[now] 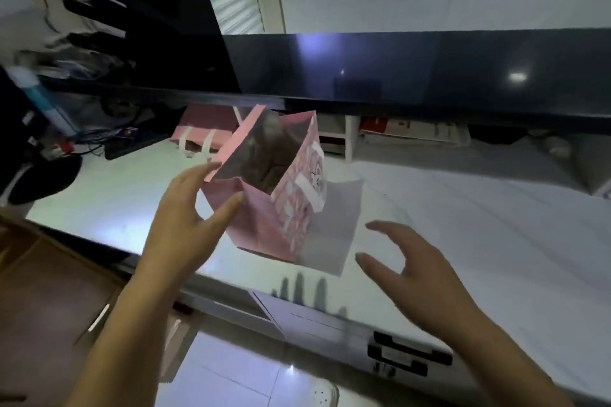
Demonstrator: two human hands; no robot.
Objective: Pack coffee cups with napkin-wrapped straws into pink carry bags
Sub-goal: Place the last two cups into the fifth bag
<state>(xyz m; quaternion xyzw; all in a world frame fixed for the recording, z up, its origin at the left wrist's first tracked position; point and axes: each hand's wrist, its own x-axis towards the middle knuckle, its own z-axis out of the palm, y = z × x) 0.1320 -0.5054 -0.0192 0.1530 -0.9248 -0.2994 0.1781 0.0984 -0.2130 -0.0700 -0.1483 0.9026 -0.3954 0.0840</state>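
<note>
A pink carry bag (284, 208) stands open on the white marble counter (463, 225), tilted toward the left, its mouth facing up. Something dark and blurred lies inside it; I cannot tell what. My left hand (191, 211) touches the bag's near left rim and side with spread fingers. To the right of the bag, my right hand (406, 268) hovers apart from it, fingers spread and empty. A second pink bag (205, 132) with white handles lies flat further back on the counter. No cup or straw shows clearly.
A dark shelf (429, 76) overhangs the back of the counter. Cables and dark objects (99, 142) crowd the back left. Papers (413, 132) lie under the shelf at the right. A wooden cabinet (49, 291) and tiled floor (248, 373) are below the counter edge.
</note>
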